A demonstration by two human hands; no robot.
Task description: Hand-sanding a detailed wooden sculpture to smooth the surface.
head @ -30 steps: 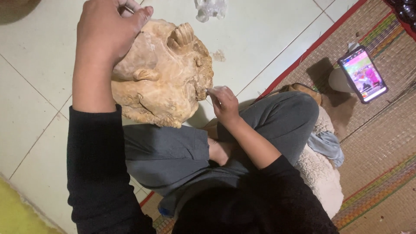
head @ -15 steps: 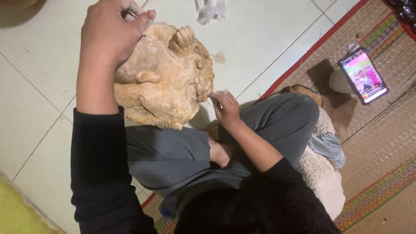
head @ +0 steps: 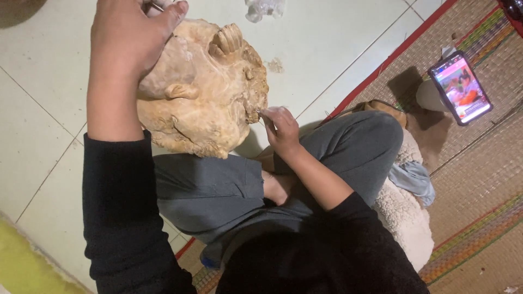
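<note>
A large pale wooden carving [head: 204, 90] with knobby, ridged relief rests against my lap on the tiled floor. My left hand [head: 133, 41] lies spread over its top left, gripping the edge and steadying it. My right hand [head: 280, 128] is at the carving's right side, fingers pinched on a small thin tool whose tip touches the wood. The tool is mostly hidden by my fingers. I sit cross-legged in grey trousers [head: 218, 190] and black sleeves.
A phone [head: 460, 87] with a lit screen leans on a white object on the woven mat [head: 479, 163] at the right. A fluffy white cushion [head: 406, 218] lies beside my knee. Crumpled clear plastic [head: 264, 8] sits on the white tiles [head: 327, 38].
My right hand shifted slightly along the carving's right edge, staying against the wood. My left hand kept its hold on top.
</note>
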